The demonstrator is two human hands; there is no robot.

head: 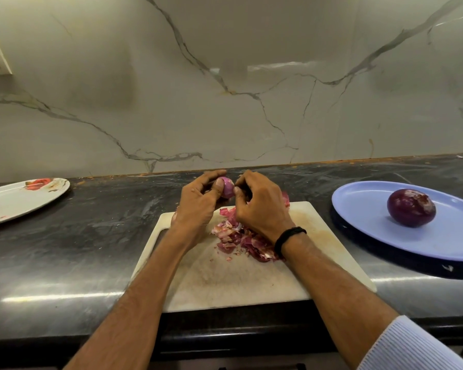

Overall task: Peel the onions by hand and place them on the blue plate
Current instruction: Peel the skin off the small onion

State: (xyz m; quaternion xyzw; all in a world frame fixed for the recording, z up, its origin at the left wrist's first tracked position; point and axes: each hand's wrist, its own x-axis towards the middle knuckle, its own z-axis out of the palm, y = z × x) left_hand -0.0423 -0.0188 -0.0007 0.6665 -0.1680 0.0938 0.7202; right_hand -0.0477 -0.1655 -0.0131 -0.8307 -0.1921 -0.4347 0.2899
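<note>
Left hand point(198, 201) and right hand point(259, 206) fingers pinch an onion point(227, 186) we barely see; blue plate point(372, 209), 3 o'clock, cut off.

Held onion point(227, 187) mostly covered, blue plate point(372, 212) cut off at right

This is looking like a kitchen: a cutting board point(238, 279) is lying on a dark stone desk point(91, 236), marble backsplash point(225, 116) rising behind

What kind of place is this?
Likely a home kitchen: dark stone countertop, white veined marble-look backsplash, and a white rectangular cutting board strewn with red onion peels.
</note>
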